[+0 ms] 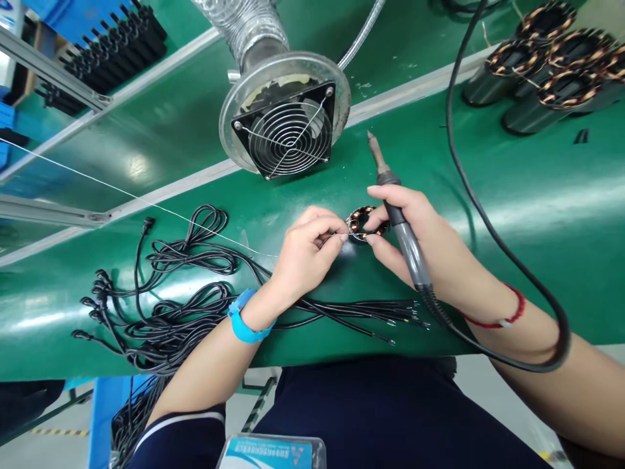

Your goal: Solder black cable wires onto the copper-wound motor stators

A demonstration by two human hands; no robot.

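Head view: on a green bench point(512, 195), the left hand point(305, 251) pinches thin solder wire point(146, 200) against a small copper-wound stator point(360, 221). The right hand point(415, 238) grips a soldering iron point(398, 218), tip raised, while also steadying the stator. Keeping the hot tip off the fingers seems key.

A single view comes from a camera worn on the person's head. It looks forward and steeply down over the glossy green worktop point(512, 215). It sits close in. The left hand point(303, 251) and right hand point(415, 241) meet at the middle of the frame, and both forearms run up from the bottom edge over a dark-blue lap. The top of the frame reaches the black square wire-guarded fan point(288, 130) in its round metal collar. The wide lens bows the worktop's edges, and they slant upward to the right.
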